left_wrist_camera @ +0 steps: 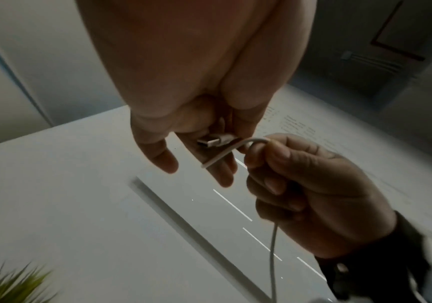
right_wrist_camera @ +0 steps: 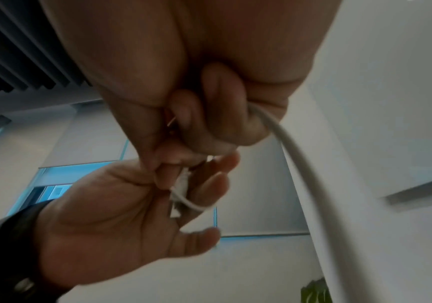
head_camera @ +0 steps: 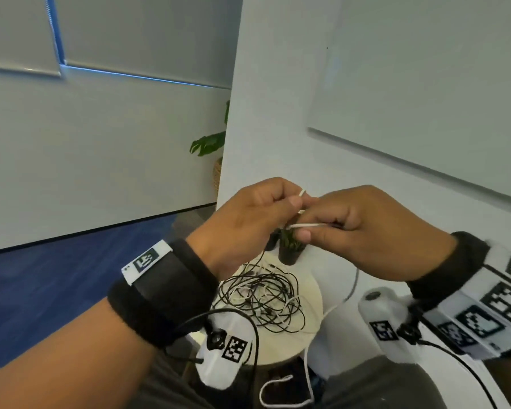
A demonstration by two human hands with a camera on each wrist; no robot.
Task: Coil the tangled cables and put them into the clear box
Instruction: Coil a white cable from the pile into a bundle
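Note:
Both hands are raised together above a tangle of thin black and white cables (head_camera: 263,293) lying on a small round table (head_camera: 311,293). My left hand (head_camera: 289,202) pinches the USB plug end (left_wrist_camera: 215,141) of a white cable (left_wrist_camera: 225,153). My right hand (head_camera: 313,228) grips the same cable just behind a short bend, with its fingers curled round it (right_wrist_camera: 256,116). From the right fist the white cable (head_camera: 334,307) hangs down past the table edge to a loop (head_camera: 278,388) by my lap. No clear box is in view.
A small dark potted plant (head_camera: 291,249) stands at the table's far edge, directly under the hands. A white wall with a whiteboard (head_camera: 425,98) rises close behind. A larger leafy plant (head_camera: 210,143) and blue carpet (head_camera: 56,290) lie to the left.

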